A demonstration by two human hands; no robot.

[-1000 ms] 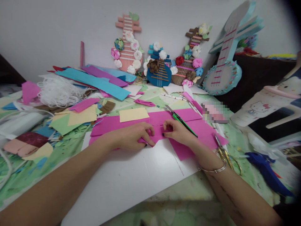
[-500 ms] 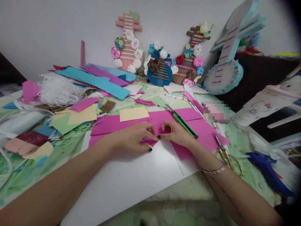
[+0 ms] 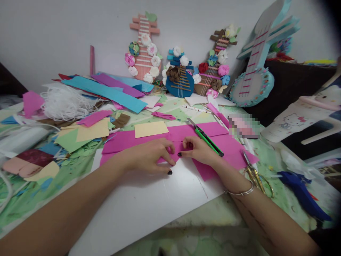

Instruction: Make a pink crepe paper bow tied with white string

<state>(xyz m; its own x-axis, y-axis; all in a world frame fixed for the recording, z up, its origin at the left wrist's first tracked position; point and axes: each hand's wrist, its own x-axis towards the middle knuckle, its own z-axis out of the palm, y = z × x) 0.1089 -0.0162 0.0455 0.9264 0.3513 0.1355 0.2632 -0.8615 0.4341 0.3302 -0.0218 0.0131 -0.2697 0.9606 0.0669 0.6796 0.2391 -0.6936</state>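
Bright pink paper [image 3: 133,143] lies across a white board [image 3: 138,209], in overlapping pieces. My left hand [image 3: 150,156] rests over the paper's near edge, thumb and index finger spread apart. Beside it, my right hand [image 3: 197,151] has its fingers curled in and its thumb at the paper's edge, pinching it. The exact contact is partly hidden by the fingers. A green utility knife [image 3: 206,138], blade out, lies on the paper just beyond my right hand. A cream paper rectangle [image 3: 151,129] lies on the pink paper past my left hand.
Gold-handled scissors [image 3: 255,174] and a blue glue gun [image 3: 303,193] lie at right, near a white tumbler [image 3: 293,117]. White string [image 3: 66,101], paper scraps [image 3: 77,138] and coloured paper strips [image 3: 106,92] crowd the left. Decorated model instruments [image 3: 179,83] stand at the back.
My left index fingertip has drawn slightly down and left, away from my right thumb. My right hand stays nearly in place. The whole view has shifted a little.
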